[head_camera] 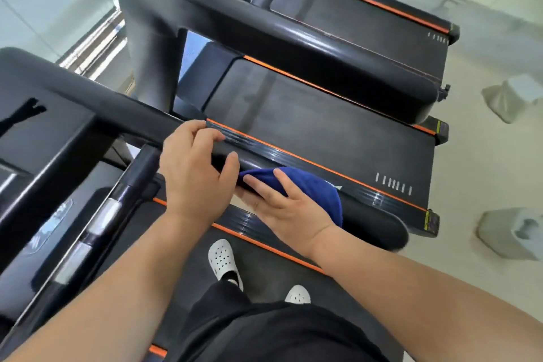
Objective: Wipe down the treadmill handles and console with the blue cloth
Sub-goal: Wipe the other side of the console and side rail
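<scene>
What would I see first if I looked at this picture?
The bright blue cloth jumps out, draped over the black handle in the middle, with the right hand pressing on it. The left hand grips the same handle beside it, and white shoes stand below.

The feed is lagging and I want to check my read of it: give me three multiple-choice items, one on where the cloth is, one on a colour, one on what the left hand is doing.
1. Where is the blue cloth?
A. on the console
B. on the handle, under the right hand
C. on the floor

2. What colour is the stripe running beside the handle?
A. orange
B. green
C. white

3. What is the left hand doing?
A. hanging free
B. holding the cloth
C. gripping the handle

Answers: 1 B, the cloth drapes over the handle beneath the right hand's fingers. 2 A, the line is plainly orange. 3 C, its fingers and thumb curl round the handle.
</scene>
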